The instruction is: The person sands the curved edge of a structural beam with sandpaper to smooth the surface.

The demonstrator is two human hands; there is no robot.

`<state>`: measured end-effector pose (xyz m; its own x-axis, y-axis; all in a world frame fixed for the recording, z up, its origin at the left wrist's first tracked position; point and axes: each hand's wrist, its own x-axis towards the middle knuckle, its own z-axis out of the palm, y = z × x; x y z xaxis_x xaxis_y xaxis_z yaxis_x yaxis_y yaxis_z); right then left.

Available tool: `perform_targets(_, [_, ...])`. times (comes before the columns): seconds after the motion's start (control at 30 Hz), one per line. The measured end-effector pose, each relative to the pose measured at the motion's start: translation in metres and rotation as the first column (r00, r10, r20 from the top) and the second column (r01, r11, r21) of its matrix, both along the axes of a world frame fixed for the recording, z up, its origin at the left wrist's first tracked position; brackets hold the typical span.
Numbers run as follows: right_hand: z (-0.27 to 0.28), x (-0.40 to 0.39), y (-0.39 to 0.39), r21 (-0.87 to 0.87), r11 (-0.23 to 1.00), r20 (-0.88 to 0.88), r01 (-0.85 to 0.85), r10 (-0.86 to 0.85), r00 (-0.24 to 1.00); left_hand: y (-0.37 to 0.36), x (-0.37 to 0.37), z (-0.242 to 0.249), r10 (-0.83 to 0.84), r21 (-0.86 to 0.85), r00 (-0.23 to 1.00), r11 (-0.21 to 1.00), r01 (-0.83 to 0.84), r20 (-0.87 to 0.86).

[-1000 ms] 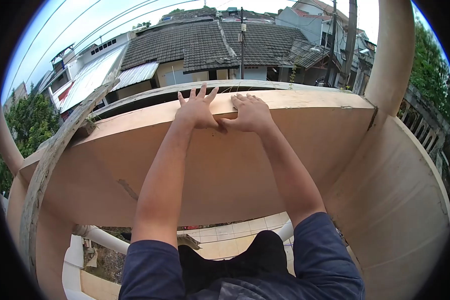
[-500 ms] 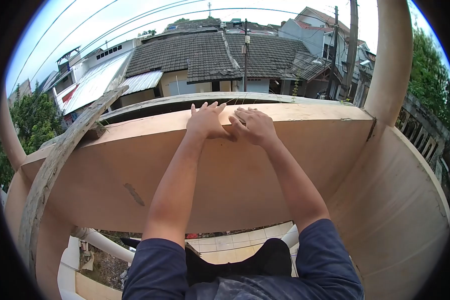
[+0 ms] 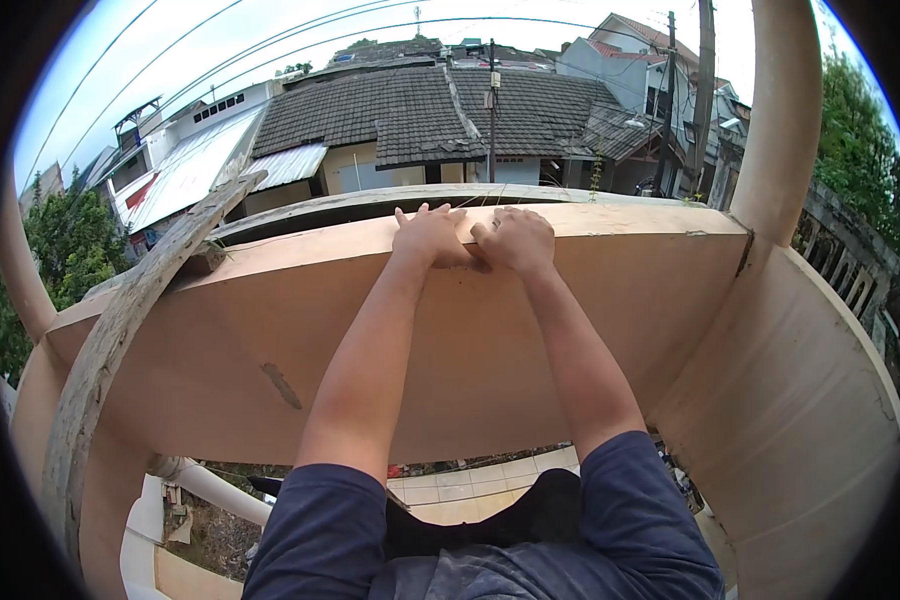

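Observation:
Both arms reach forward to the top edge of a peach-coloured wall [image 3: 610, 222]. My left hand [image 3: 432, 236] rests on that edge, its fingers spread over the top and its thumb along the near face. Close beside it on the right, my right hand [image 3: 515, 238] lies on the same edge with its fingers curled together; anything beneath them is hidden. Thin dry stems stick up behind the hands.
A weathered wooden plank [image 3: 135, 310] leans over the wall at the left, by a small block [image 3: 205, 262]. A round column [image 3: 785, 120] stands at the right. Tiled floor [image 3: 470, 485] lies far below. Tiled roofs [image 3: 355, 105] and cables are beyond.
My right hand's fingers have drawn in from a flatter, more spread pose. Both hands appear slightly further right in view, and the camera has shifted a little.

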<state>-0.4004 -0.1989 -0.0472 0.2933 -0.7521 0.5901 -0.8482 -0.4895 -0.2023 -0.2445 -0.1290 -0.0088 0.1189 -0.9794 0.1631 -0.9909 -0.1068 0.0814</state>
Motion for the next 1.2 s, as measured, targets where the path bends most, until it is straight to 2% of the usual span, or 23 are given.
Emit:
perform_targets(0.2, [0.006,-0.003,0.005,0.030,1.000,-0.015,-0.010,0.011,1.000,-0.001,0.000,0.000,0.014,0.001,0.999,1.000,-0.014,0.031])
perform_targets(0.27, [0.014,-0.004,0.013,0.105,0.995,-0.040,0.002,0.002,0.999,0.002,-0.001,-0.002,0.027,0.002,0.999,1.000,-0.028,0.038])
perform_targets(0.3, [0.011,-0.003,0.012,0.054,0.999,-0.020,0.006,-0.004,1.000,0.002,-0.001,-0.003,0.021,-0.017,0.999,1.000,-0.020,0.040])
perform_targets(0.47, [0.008,-0.002,0.005,0.051,0.999,-0.036,0.007,-0.005,0.999,0.003,0.002,-0.006,-0.012,-0.120,0.999,0.993,0.016,0.029])
perform_targets(0.63, [0.007,-0.002,0.004,0.057,0.998,-0.019,-0.017,0.018,1.000,0.013,-0.003,-0.002,-0.027,-0.147,1.000,0.989,0.026,-0.005])
perform_targets(0.7, [0.005,-0.002,0.002,-0.002,1.000,-0.020,-0.028,0.028,0.999,0.013,-0.001,0.000,-0.029,-0.149,1.000,0.988,0.030,0.006])
perform_targets(0.8, [0.010,-0.005,0.009,0.039,0.999,-0.032,-0.033,0.034,0.999,0.007,0.001,-0.007,-0.073,-0.201,0.997,0.977,0.074,0.010])
perform_targets(0.87, [0.010,-0.002,0.002,0.027,1.000,-0.030,-0.014,0.015,0.999,0.003,0.003,-0.013,-0.055,-0.317,0.997,0.946,0.068,0.050])
perform_targets(1.13, [0.006,-0.002,-0.003,0.001,0.999,-0.019,-0.034,0.034,0.999,0.010,-0.005,-0.007,0.015,-0.258,1.000,0.966,-0.009,0.022])
perform_targets(1.2, [0.004,-0.001,-0.002,0.041,0.999,-0.040,-0.031,0.033,0.999,0.012,-0.007,-0.010,0.024,-0.268,0.999,0.963,-0.017,0.022])
